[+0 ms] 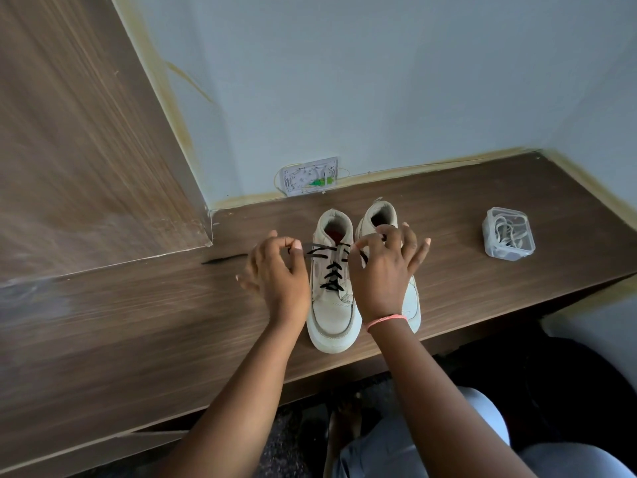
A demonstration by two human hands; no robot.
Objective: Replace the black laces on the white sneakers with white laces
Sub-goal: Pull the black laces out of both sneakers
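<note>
Your two hands sit over the near sneaker (pixel 331 305) on the wooden desk (pixel 138 332) — left hand (pixel 281 270) pinching one black lace (pixel 331 270) end, right hand (pixel 382 270) pinching the other (remaining fingers spread). Farther right, well apart, the white laces (pixel 510 232) lie coiled in a clear container (pixel 509 233).

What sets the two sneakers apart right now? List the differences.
The left sneaker is in plain view, with its black lace still crisscrossed through the eyelets. The right sneaker is mostly hidden behind the right hand, so its lacing can't be judged. Both are white and stand side by side on the wooden shelf.
</note>
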